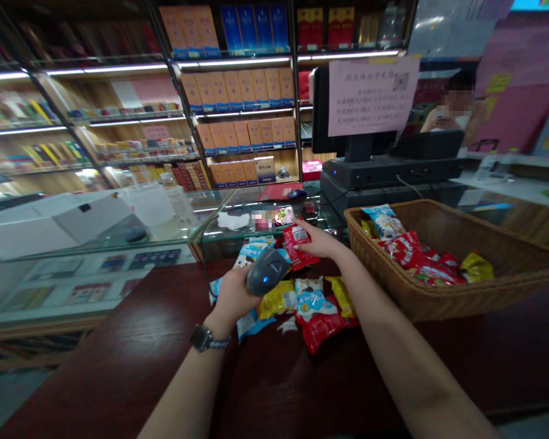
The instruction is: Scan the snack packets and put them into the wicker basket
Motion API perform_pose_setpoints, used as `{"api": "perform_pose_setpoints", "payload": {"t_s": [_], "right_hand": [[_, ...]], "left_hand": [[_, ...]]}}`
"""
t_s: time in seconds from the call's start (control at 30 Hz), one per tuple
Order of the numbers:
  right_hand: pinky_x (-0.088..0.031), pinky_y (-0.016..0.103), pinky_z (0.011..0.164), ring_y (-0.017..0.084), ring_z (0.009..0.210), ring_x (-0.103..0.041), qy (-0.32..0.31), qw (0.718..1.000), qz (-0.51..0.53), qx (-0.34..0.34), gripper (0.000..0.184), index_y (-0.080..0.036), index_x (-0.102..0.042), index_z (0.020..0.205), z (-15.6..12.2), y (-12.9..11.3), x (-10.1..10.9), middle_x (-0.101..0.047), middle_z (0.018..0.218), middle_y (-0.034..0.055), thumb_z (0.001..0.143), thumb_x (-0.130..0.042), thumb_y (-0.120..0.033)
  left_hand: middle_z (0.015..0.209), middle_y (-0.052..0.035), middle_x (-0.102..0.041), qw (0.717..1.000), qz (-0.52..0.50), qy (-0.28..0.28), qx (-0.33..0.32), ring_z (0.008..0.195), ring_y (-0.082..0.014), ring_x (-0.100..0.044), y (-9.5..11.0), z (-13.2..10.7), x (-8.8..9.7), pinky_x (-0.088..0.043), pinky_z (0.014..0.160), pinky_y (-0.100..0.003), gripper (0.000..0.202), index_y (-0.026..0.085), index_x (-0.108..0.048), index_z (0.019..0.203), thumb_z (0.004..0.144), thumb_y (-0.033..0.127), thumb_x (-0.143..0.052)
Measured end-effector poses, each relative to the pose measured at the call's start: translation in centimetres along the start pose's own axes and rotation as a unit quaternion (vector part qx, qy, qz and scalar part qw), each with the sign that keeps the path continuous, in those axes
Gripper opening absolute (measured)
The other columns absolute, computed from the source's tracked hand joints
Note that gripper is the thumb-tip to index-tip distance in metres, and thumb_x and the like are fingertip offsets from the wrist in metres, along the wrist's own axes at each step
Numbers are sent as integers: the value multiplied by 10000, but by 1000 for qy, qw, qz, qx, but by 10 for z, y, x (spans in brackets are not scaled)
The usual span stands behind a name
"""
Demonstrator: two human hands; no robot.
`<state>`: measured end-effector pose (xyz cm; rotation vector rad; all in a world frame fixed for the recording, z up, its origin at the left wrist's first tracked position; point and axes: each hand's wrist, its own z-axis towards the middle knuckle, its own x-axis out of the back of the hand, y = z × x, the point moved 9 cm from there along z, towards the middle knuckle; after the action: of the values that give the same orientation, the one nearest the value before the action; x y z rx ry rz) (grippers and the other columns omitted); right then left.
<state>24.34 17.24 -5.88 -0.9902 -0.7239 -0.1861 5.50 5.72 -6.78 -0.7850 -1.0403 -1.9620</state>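
Observation:
My left hand [232, 294], with a watch on the wrist, is closed around a grey barcode scanner [268, 271] whose blue light shows. The scanner's head faces a small red snack packet [298, 244] that my right hand [320, 242] pinches just beyond it. Both hover over a heap of snack packets [308, 302] in blue, yellow and red lying on the dark red wooden counter [132, 341].
A wicker basket [443, 305] with more snack packets stands at the right. Behind it are a till monitor [333, 110] with a pink notice and a black base. Glass display cases [96, 244] lie left, shelves of boxes beyond. A person sits at the far right.

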Motion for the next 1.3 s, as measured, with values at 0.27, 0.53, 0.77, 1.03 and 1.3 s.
{"api": "perform_pose_setpoints", "payload": {"t_s": [0.27, 0.53, 0.77, 1.03, 1.3], "right_hand": [[-468, 293, 952, 180, 1026, -644, 26, 1000, 5, 0, 697, -258, -594, 1342, 4, 3, 0, -672, 1242, 31, 675, -720, -100], [-423, 298, 1048, 209, 1217, -588, 28, 998, -43, -29, 739, -304, -589, 1353, 3, 7, 0, -628, 1343, 15, 655, -774, -150], [-450, 287, 1015, 213, 1214, -596, 44, 996, -75, -21, 819, -300, -538, 1400, 4, 8, 3, -608, 1370, 28, 635, -788, -148], [-475, 268, 947, 222, 1111, -640, 23, 996, -83, 16, 763, -245, -527, 1418, 3, 3, 1, -634, 1336, 41, 690, -726, -131], [-438, 315, 1040, 233, 1213, -590, 52, 993, -104, 19, 771, -260, -535, 1411, 3, -9, 10, -608, 1365, 56, 674, -722, -128]], "left_hand": [[673, -53, -726, 1000, 31, 0, -3, 625, -215, -678, -1, 0, -2, -452, 556, -261, 150, 178, -709, 768, 636, 216, -648], [684, -56, -726, 999, 35, 4, -3, 611, -204, -668, -2, 0, -3, -440, 545, -260, 159, 181, -708, 778, 639, 220, -641], [671, -53, -717, 999, 38, 3, -12, 608, -201, -664, -1, 0, -3, -443, 554, -262, 128, 181, -693, 746, 635, 217, -640], [662, -63, -718, 999, 42, -6, -19, 624, -211, -675, -1, 2, -4, -446, 567, -269, 61, 180, -660, 671, 635, 216, -627], [693, -69, -733, 999, 44, -6, -13, 657, -222, -690, -3, 2, -3, -457, 579, -269, 94, 181, -686, 702, 630, 210, -634]]}}
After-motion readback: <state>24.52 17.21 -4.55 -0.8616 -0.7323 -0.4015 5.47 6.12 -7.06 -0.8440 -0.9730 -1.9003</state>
